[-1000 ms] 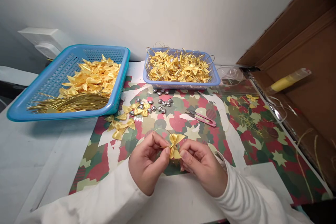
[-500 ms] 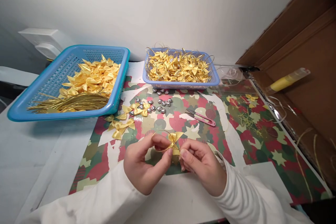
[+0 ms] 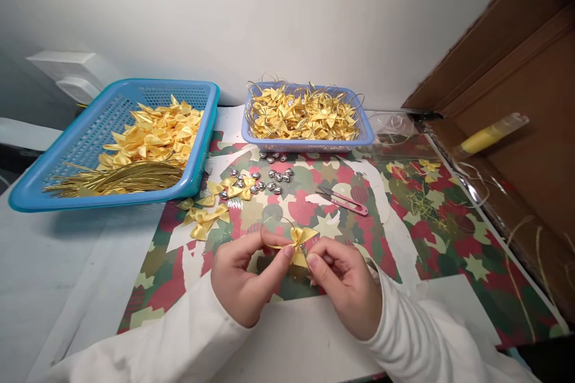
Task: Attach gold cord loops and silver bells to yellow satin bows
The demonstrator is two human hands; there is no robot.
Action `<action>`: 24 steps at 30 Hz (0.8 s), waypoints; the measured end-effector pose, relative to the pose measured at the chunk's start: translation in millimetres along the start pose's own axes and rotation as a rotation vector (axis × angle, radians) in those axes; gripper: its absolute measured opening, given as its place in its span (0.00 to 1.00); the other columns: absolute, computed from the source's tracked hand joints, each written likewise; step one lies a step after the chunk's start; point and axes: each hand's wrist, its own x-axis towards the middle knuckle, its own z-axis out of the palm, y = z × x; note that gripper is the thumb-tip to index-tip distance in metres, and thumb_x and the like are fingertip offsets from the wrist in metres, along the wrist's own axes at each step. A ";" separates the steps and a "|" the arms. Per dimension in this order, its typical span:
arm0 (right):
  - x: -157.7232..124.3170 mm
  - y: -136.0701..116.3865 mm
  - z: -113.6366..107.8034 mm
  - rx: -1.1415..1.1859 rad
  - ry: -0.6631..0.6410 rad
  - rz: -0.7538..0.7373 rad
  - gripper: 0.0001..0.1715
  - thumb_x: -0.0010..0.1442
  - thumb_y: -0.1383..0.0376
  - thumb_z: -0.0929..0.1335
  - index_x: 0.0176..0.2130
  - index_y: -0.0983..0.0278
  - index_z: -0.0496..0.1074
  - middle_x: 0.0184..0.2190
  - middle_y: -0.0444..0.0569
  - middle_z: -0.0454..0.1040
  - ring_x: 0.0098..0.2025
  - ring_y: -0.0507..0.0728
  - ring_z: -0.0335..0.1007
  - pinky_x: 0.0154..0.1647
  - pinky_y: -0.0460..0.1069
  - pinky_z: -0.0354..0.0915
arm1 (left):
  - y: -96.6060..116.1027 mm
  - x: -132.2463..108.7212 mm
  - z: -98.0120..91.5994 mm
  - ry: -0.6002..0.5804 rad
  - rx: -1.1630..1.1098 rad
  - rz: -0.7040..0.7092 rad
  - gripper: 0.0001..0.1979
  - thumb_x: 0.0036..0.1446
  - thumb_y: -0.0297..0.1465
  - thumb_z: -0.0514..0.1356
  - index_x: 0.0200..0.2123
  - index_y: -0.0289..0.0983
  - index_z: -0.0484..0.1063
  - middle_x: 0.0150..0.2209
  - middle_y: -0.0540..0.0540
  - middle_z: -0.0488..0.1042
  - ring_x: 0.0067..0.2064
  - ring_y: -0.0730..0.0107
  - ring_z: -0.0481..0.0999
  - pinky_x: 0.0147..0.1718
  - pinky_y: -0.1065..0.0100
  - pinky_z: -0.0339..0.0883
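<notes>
Just inside the near edge of a patterned sheet (image 3: 359, 233), the left hand (image 3: 245, 278) and right hand (image 3: 344, 284) pinch a yellow bow (image 3: 304, 234) between them. Bare pattern separates the hands from pink snips (image 3: 335, 194); silver bells (image 3: 278, 177) lie below the farther basket's rim (image 3: 309, 145).

Long white sleeves (image 3: 188, 323); right sleeve (image 3: 411, 323) wrinkled, left smoother.

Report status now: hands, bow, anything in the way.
Left hand pinching bow. Right hand pinched shut at bow's right side, what it grips unclear. Snips lie beyond both hands, not in the way.
</notes>
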 end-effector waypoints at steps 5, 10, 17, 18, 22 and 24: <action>-1.6 -0.1 0.2 -0.048 0.028 0.002 0.15 0.62 0.60 0.61 0.26 0.63 0.62 0.18 0.40 0.58 0.20 0.48 0.53 0.20 0.45 0.51 | -0.5 0.9 1.5 -0.008 -0.079 -0.081 0.06 0.48 0.31 0.62 0.23 0.36 0.76 0.20 0.49 0.74 0.26 0.69 0.70 0.24 0.70 0.63; -3.0 -3.1 1.8 -0.108 0.044 0.000 0.15 0.62 0.60 0.61 0.25 0.63 0.61 0.15 0.38 0.54 0.18 0.48 0.50 0.20 0.45 0.49 | 1.3 1.3 3.6 0.000 -0.160 -0.113 0.06 0.48 0.31 0.63 0.22 0.35 0.75 0.20 0.49 0.73 0.23 0.74 0.66 0.21 0.72 0.59; -5.7 -2.8 4.8 -0.096 0.024 -0.002 0.15 0.64 0.59 0.59 0.27 0.62 0.60 0.14 0.36 0.50 0.17 0.48 0.46 0.19 0.46 0.46 | 1.0 0.5 4.7 0.026 -0.174 -0.136 0.07 0.48 0.31 0.63 0.22 0.35 0.75 0.19 0.49 0.72 0.22 0.74 0.66 0.20 0.73 0.59; -6.1 -2.1 5.1 -0.087 0.022 0.003 0.15 0.64 0.59 0.59 0.27 0.62 0.60 0.15 0.36 0.50 0.17 0.48 0.46 0.19 0.46 0.46 | 1.0 0.4 5.0 0.029 -0.177 -0.140 0.07 0.48 0.31 0.63 0.22 0.35 0.75 0.19 0.49 0.72 0.22 0.74 0.65 0.20 0.72 0.59; -7.0 -0.2 6.6 -0.065 0.031 0.004 0.15 0.64 0.59 0.59 0.27 0.62 0.60 0.15 0.36 0.51 0.17 0.48 0.47 0.19 0.45 0.47 | 0.8 -0.4 6.3 0.040 -0.193 -0.158 0.07 0.48 0.31 0.64 0.21 0.35 0.75 0.19 0.50 0.72 0.22 0.74 0.65 0.20 0.72 0.59; -7.2 0.1 7.8 -0.051 0.041 -0.007 0.15 0.64 0.59 0.59 0.28 0.62 0.60 0.14 0.36 0.52 0.16 0.48 0.47 0.18 0.45 0.47 | 0.6 -0.9 6.9 0.040 -0.207 -0.164 0.06 0.48 0.30 0.64 0.21 0.35 0.75 0.19 0.50 0.72 0.22 0.74 0.66 0.21 0.72 0.59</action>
